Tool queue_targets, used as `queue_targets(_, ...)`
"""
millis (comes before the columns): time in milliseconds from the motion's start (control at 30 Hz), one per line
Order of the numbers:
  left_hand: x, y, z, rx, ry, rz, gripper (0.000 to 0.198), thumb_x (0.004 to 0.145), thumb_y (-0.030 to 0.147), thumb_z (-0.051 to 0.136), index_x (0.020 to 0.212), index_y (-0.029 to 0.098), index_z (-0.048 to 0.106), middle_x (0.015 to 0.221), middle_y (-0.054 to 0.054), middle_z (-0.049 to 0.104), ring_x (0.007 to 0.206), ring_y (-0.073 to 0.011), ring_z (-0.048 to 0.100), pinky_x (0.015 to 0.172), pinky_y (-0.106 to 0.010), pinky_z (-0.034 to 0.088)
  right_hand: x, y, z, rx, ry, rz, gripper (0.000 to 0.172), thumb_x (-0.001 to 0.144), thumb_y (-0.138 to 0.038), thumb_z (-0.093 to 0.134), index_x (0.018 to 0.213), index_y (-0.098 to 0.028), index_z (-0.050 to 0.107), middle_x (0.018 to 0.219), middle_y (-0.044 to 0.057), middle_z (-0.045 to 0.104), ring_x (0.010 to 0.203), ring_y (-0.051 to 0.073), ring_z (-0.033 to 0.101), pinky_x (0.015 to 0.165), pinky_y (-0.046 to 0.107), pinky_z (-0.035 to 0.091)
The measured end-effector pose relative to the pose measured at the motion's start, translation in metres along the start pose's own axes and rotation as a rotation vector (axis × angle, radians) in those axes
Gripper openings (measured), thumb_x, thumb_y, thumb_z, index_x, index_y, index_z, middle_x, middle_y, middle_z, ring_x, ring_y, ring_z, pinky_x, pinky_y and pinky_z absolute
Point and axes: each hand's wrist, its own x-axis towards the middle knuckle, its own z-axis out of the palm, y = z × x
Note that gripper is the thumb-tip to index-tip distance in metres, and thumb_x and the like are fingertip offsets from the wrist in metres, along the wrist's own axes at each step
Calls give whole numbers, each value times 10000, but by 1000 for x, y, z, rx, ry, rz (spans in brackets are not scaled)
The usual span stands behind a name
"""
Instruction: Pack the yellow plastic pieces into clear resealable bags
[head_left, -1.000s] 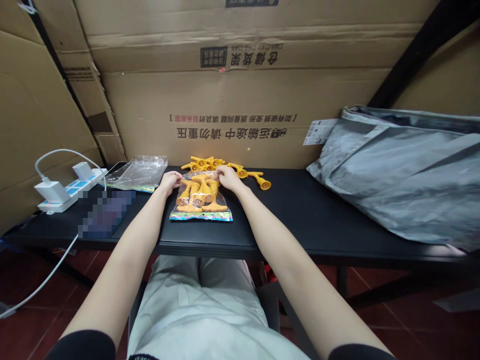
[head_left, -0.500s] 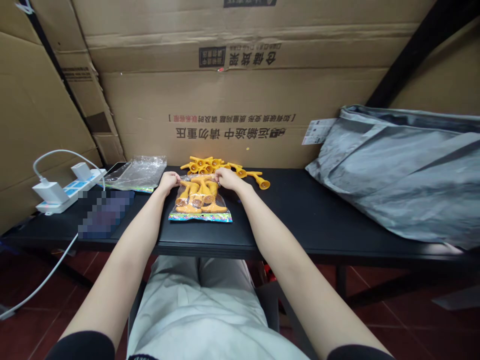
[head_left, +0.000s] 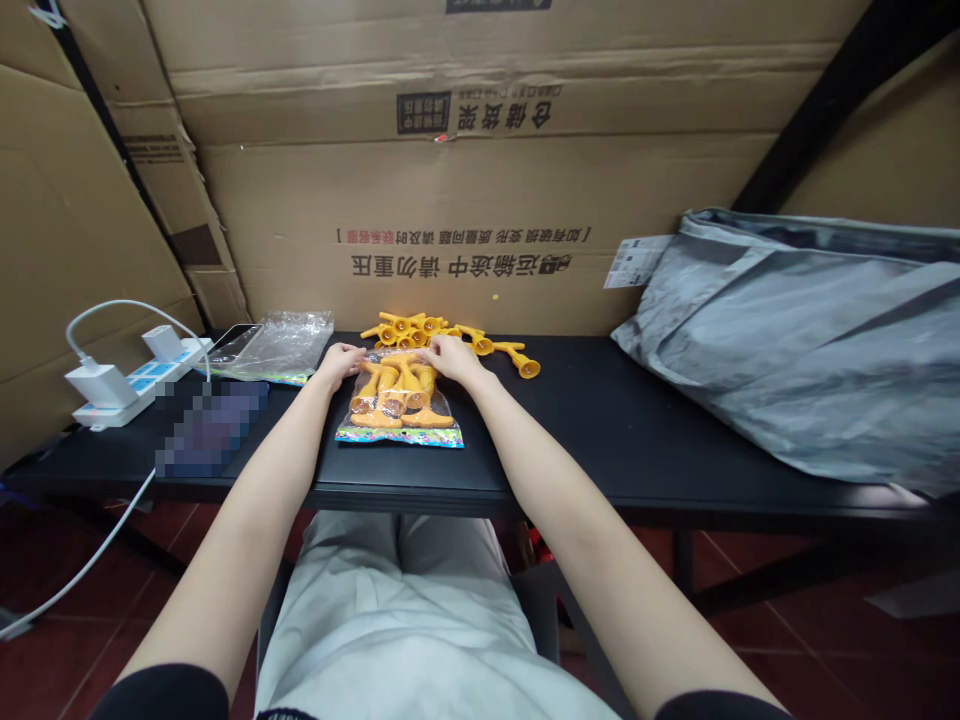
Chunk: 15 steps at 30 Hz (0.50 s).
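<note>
A clear plastic bag [head_left: 400, 436] with a colourful printed strip along its near edge lies flat on the black table. Inside it are several yellow horn-shaped plastic pieces [head_left: 409, 385]. At the bag's far left corner, my left hand [head_left: 343, 364] is closed with its fingers pinching the plastic. My right hand [head_left: 450, 358] grips the far right part of the same edge, fingertips turned inward. Just beyond the bag, a loose pile of matching yellow pieces [head_left: 420, 328] rests near the cardboard; one piece [head_left: 528, 368] sits apart at its right end.
Left on the table [head_left: 585, 430] are a flat clear bag [head_left: 289, 345], a phone [head_left: 232, 342], a white power strip [head_left: 142, 385] with chargers and cable, and a blurred dark object [head_left: 214, 430]. A large grey bag [head_left: 810, 350] stands right. Cardboard [head_left: 465, 190] walls the back.
Both hands have shifted slightly along the bag's far edge, the right one a little to the left. The bag has barely moved toward me.
</note>
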Motion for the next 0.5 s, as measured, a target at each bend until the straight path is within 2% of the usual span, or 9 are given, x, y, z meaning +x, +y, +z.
queue_targets(67,2,-2,-3,-9,-80,1,188,633,150,746,669,130,563,594,-61,640,574,-118,622,592,-225,486,0,3,0,46,5,-2,224,812,-408,592,838,-186,585,803,73,648,756,208,583,655,280,407)
queue_targets(133,2,-3,-5,-3,-135,42,207,570,159,783,621,127,585,609,-66,658,565,-119,612,579,-227,483,1,5,1,78,5,-9,292,790,-414,618,961,-181,571,881,79,651,799,214,589,683,291,421)
queue_targets(233,2,-3,-6,13,-124,118,201,535,163,777,577,137,583,577,-39,654,534,-119,589,524,-220,454,3,9,2,83,-10,-25,381,784,-425,625,1056,-165,565,986,104,647,889,231,591,746,313,430)
queue_targets(300,3,-3,-5,-1,-87,175,181,547,167,756,591,142,582,558,-23,646,531,-120,587,516,-216,444,4,9,2,109,-42,-57,347,790,-410,621,1021,-152,597,979,103,654,892,221,592,759,305,427)
queue_targets(400,5,-2,-2,-57,-57,268,160,570,171,731,631,145,584,564,-14,646,559,-124,604,568,-226,463,4,7,-3,201,-104,-104,298,774,-411,636,893,-138,635,878,74,662,805,181,588,701,260,416)
queue_targets(500,6,1,0,-93,-61,354,154,587,178,718,657,148,584,569,-3,638,571,-124,607,617,-240,473,0,-1,-12,291,-125,-86,364,735,-492,644,787,-132,628,760,44,634,698,147,551,613,235,384)
